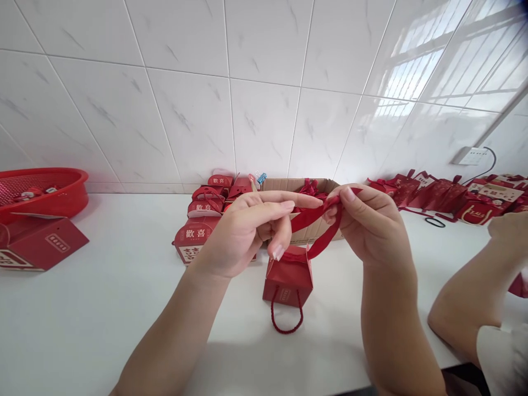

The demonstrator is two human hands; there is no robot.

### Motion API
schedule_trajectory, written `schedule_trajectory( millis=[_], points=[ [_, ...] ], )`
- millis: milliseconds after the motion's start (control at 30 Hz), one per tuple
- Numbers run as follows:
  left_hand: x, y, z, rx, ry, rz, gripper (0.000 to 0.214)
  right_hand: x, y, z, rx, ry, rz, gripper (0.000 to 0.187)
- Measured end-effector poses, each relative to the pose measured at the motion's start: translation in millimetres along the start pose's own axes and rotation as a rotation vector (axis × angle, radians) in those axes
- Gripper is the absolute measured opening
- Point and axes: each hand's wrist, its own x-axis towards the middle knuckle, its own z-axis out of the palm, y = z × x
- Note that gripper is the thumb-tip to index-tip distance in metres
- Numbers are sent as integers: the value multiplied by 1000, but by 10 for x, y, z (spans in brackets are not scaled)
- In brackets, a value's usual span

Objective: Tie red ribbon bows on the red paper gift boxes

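Observation:
A red ribbon [328, 240] is looped above a small red gift box [292, 278] standing on the white table. My right hand [373, 223] pinches the gathered part of the ribbon between thumb and fingers. With its index finger stretched to that gathered part, my left hand [247, 231] has its other fingers curled, and a length of ribbon runs into them. Part of the ribbon is hidden behind the left hand. The ribbon reaches down to the top of the box, whose dark red cord handle [287, 332] hangs toward me.
Several red boxes [196, 234] are stacked behind my left hand, beside a cardboard carton [317, 231] with red ribbon bows. A red basket [80, 192] and another red box [53, 242] stand left. Rightward are red bags [441, 195] and another person's arm [470, 286].

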Motion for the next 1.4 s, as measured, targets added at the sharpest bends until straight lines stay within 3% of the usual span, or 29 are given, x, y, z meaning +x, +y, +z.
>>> schedule_trajectory(
  millis=[133, 267, 367, 567, 767, 1000, 1400],
  points=[
    [-16, -15, 9, 36, 15, 2, 25, 0, -11, 7, 6, 28, -6, 18],
    [-20, -32, 66, 146, 131, 51, 11, -24, -19, 63, -12, 14, 10, 38],
    [-9, -34, 115, 210, 206, 116, 8, -55, -16, 108, -158, -3, -3, 44],
    [-10, -53, 148, 379, 305, 125, 13, -81, 23, 90, -541, -186, -190, 23],
    [-30, -84, 151, 475, 364, 175, 12, -78, 40, 91, -714, -313, -433, 20],
    [-47, -78, 177, 558, 390, 173, 13, -76, 67, 106, -888, -273, -557, 20],
    [-65, -67, 176, 645, 407, 70, 15, -67, 162, 155, -1047, -192, -611, 19]
  ],
)
